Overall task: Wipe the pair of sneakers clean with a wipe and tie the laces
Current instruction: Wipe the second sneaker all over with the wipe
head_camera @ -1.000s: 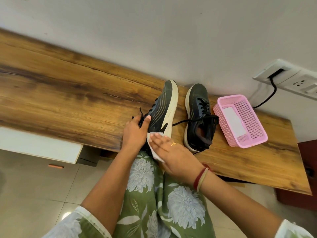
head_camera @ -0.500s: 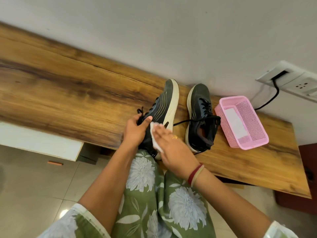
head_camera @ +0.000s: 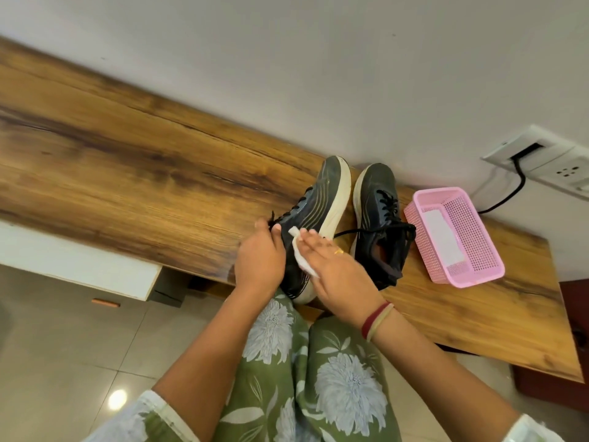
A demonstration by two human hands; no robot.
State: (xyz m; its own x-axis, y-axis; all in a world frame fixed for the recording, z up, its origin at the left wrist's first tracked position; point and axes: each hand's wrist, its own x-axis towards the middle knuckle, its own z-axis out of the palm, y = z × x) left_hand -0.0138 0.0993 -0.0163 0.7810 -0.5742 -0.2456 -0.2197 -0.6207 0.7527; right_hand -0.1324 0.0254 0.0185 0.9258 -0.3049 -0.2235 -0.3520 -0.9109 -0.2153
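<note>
Wipe (head_camera: 302,261) slid toeward along sneaker (head_camera: 320,199) at desk (head_camera: 159,173) near edge, pressed under flat right grip (head_camera: 338,275); sneaker clamped by left grip (head_camera: 259,260); wiping unfinished.

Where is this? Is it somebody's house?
Probably a room in a home, though I can't be sure: a long wooden bench against a plain wall, a wall socket with a black cable, and a shiny tiled floor.
</note>
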